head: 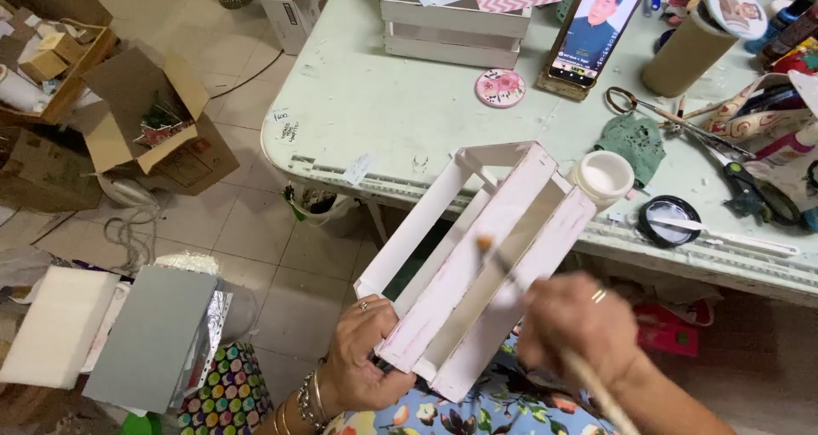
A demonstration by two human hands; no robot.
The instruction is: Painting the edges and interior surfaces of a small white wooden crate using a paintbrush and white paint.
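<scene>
Crate (477,269), small and wooden, built of flat slats with open gaps between them, held out over the person's lap just off the front edge of the pale green table (383,103). It lies tilted, far end toward the table, near end toward the body. Slats are white; the two uppermost carry a thin pinkish wash, streaky and uneven, with bare white showing along the edges. Left side rail reads cleaner white. Left hand (362,358) grips the near lower corner, fingers closed around the slat ends, thumb on top; ring on one finger, bracelets at the wrist. Right hand (575,320) is closed around the handle of a paintbrush (503,260), ring visible; the brush is motion-blurred, its tip over the upper pinkish slat, contact not certain. Handle runs back past the wrist toward the lower right. On the table just beyond the crate's far end: a small open tub of white paint (603,178), and beside it a black lid (669,220) with a white stick lying across it. Farther back, a second white slatted crate (447,28), a round pink floral disc (500,87), a phone (596,26) propped upright with its screen lit, a cardboard tube (686,53), scissors (673,115). Tiled floor at left holds an open cardboard box (149,115).
</scene>
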